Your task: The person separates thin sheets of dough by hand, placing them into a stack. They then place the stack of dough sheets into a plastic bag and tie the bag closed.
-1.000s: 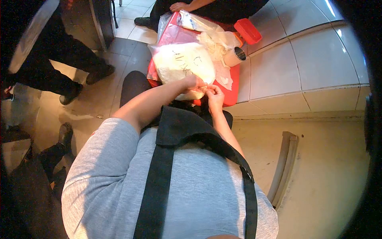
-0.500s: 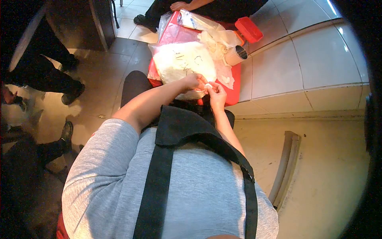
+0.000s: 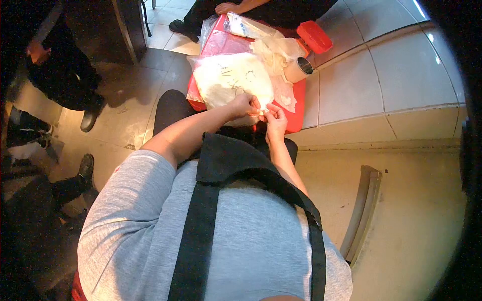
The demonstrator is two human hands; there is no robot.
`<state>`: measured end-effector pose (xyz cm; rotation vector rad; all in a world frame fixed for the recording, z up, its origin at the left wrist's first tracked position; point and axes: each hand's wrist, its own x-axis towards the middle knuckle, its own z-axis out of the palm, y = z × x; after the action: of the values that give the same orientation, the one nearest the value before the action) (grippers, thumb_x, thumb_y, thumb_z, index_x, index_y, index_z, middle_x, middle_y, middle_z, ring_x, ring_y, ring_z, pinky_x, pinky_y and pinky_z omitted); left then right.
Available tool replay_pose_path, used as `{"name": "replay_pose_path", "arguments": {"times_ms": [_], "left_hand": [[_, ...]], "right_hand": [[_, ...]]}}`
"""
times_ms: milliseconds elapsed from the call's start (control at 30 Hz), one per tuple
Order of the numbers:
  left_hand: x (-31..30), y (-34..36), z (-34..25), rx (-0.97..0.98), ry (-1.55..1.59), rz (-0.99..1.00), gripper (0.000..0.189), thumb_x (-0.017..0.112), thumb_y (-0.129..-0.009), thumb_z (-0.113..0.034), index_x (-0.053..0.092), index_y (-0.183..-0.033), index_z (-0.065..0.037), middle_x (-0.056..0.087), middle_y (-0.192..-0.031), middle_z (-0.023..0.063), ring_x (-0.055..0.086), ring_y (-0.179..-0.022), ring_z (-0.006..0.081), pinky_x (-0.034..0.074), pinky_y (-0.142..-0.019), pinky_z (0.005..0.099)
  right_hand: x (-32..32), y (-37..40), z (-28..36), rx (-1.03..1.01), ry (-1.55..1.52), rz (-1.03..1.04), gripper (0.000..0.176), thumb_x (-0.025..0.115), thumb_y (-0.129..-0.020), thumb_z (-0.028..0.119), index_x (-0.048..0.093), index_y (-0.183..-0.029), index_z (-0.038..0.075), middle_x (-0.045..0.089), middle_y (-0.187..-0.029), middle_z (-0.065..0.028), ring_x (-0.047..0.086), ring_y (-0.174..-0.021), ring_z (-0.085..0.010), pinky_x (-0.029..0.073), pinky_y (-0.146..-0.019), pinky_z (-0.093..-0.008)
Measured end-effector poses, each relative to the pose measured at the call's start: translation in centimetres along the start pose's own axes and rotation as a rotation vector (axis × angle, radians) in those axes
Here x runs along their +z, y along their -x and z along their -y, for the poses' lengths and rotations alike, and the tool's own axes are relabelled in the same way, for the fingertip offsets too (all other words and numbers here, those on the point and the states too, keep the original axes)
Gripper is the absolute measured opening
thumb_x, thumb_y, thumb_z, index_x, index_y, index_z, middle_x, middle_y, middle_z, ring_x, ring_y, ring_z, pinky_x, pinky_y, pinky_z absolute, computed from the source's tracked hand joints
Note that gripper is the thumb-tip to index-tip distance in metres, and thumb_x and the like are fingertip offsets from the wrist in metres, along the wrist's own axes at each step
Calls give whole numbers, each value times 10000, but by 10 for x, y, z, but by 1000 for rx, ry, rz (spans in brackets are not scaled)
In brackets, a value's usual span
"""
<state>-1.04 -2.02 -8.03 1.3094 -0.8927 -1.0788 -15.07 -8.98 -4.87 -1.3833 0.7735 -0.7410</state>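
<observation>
My left hand (image 3: 245,105) and my right hand (image 3: 275,122) meet at the near edge of a plump, pale bag (image 3: 228,75). Both are closed, fingertips pinched round a small white piece (image 3: 262,112) whose kind is too small to make out. Dark handwriting marks the top of the bag, which is covered in clear plastic. It lies on a red surface (image 3: 297,113) in front of my lap, and my left hand is just over its near side.
Right of the bag are crumpled pale wrappings (image 3: 273,57), a metal-lined can (image 3: 298,69) and a red container (image 3: 315,37). Another flat plastic package (image 3: 251,25) lies beyond. A person's hand (image 3: 227,8) rests at the far edge. Other people's legs are at left; a tiled wall (image 3: 401,75) stands right.
My hands have shifted slightly, the fingertips still together at the small white piece. At left, another person has moved, and a hand now shows there. The bag stays put.
</observation>
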Motion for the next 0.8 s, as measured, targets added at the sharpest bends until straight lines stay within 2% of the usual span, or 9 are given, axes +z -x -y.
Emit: {"name": "replay_pose_path", "arguments": {"times_ms": [100,200,300,500,633,800], "left_hand": [[-1,0,1,38,-210,-6,142,701,-707,-91,596,-796,-58,591,-715,11,546,-677,110,449,-640,251],[2,1,1,77,-119,0,168,717,-700,-60,596,-813,-29,596,-681,44,547,-625,114,439,-574,254],[3,4,-4,80,59,23,168,718,-701,-75,597,-811,-35,588,-666,28,527,-607,103,418,-558,243],[0,2,-1,-25,1,-12,143,694,-723,-87,597,-806,-22,592,-652,32,526,-558,106,410,-505,236],[-1,0,6,39,-14,-21,138,684,-738,-116,597,-800,-28,584,-652,30,517,-558,97,412,-506,237],[0,-1,9,72,-14,-21,148,686,-750,-147,598,-800,-38,579,-686,16,514,-603,86,421,-547,228]], "right_hand": [[1,2,4,41,-24,22,211,581,-798,-15,538,-1004,-4,600,-862,-72,577,-732,-126,491,-648,-237],[3,1,0,-5,50,61,207,573,-801,-17,524,-1002,-11,593,-842,-75,577,-733,-131,488,-651,-232],[6,1,1,-22,59,85,209,565,-798,-22,518,-1002,-15,591,-830,-76,576,-734,-129,481,-654,-229],[-3,-2,-5,-49,94,65,191,567,-791,-21,535,-979,-25,598,-834,-82,577,-703,-123,470,-638,-224],[-11,-1,-5,40,186,75,177,567,-792,-18,551,-966,-46,609,-837,-98,585,-672,-130,484,-627,-230],[-6,1,-5,69,77,54,146,581,-797,-1,571,-938,-35,625,-800,-86,579,-629,-115,464,-571,-214]]}}
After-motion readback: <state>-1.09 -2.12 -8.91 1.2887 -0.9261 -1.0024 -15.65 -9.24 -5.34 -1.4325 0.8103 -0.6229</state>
